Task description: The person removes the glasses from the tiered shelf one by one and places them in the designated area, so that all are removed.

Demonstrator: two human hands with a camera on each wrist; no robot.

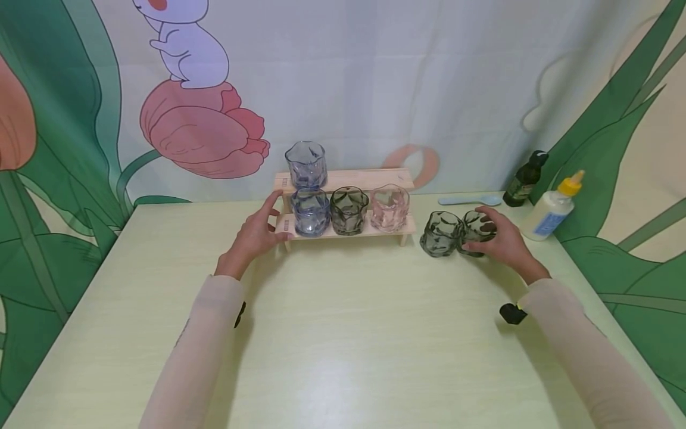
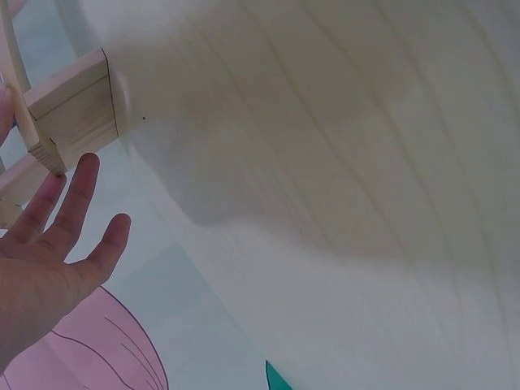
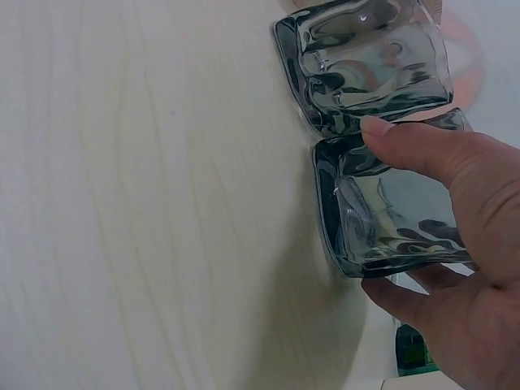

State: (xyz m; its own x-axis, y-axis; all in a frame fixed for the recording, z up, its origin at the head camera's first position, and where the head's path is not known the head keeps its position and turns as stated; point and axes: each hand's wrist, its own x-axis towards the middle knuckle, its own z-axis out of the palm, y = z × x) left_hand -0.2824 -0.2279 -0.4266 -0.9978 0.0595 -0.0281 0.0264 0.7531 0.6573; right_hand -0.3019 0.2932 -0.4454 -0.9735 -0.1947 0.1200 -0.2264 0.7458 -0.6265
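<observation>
My left hand is at the left end of a two-tier wooden rack; in the left wrist view its fingers look spread and fairly straight, one tip touching the rack's edge. A clear bluish glass stands on the upper tier. On the lower tier are a blue glass, a grey glass and a pink glass. My right hand grips a second grey glass, thumb and fingers on opposite sides. Against it stands another grey glass.
A pale blue spoon lies along the table's back edge. Beyond my right hand stand a dark bottle and a white glue bottle with a yellow nozzle. A printed curtain hangs behind the table.
</observation>
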